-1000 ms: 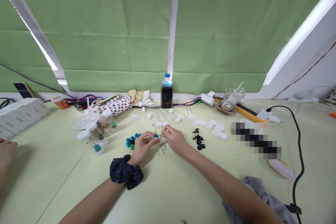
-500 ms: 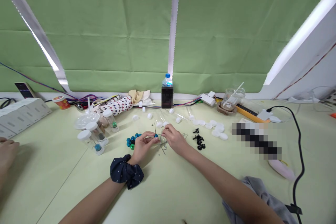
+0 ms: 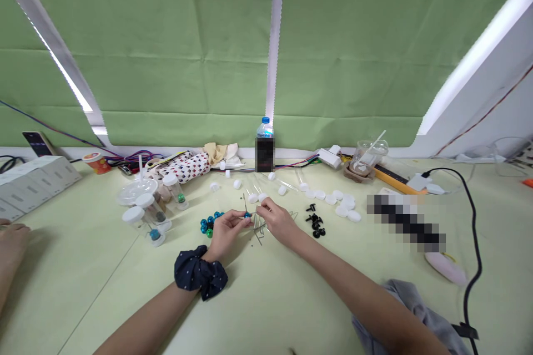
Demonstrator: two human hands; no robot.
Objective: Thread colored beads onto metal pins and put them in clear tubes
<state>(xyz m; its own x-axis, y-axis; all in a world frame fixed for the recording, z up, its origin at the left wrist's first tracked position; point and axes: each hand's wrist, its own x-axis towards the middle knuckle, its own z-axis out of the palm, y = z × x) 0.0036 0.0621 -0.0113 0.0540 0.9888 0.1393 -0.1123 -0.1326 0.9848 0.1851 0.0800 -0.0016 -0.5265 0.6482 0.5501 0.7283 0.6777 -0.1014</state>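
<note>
My left hand [image 3: 227,227] is closed, with thumb and forefinger pinching a small shiny blue ball [image 3: 247,214]. A thin bent metal rod [image 3: 245,201] stands up from the ball. Close against it on the right, my right hand [image 3: 275,221] is closed in a pinch on a thin metal rod, mostly hidden by the fingers, that reaches toward the ball. Under the right fingers lie several bent metal rods [image 3: 260,237]. Left of my left hand is a cluster of blue balls [image 3: 204,222] with a green ball [image 3: 209,233].
Black flanged parts [image 3: 316,219] and white caps [image 3: 342,211] lie to the right; clear tubes [image 3: 287,183] lie behind. White-lidded jars [image 3: 155,233] stand at left, a water bottle [image 3: 265,132] at the back. Another person's hand [image 3: 12,238] rests at the left edge.
Both hands stay almost where they were, still pinching at the blue ball. The upright rod has shifted very slightly; the other person's hand has moved a little.
</note>
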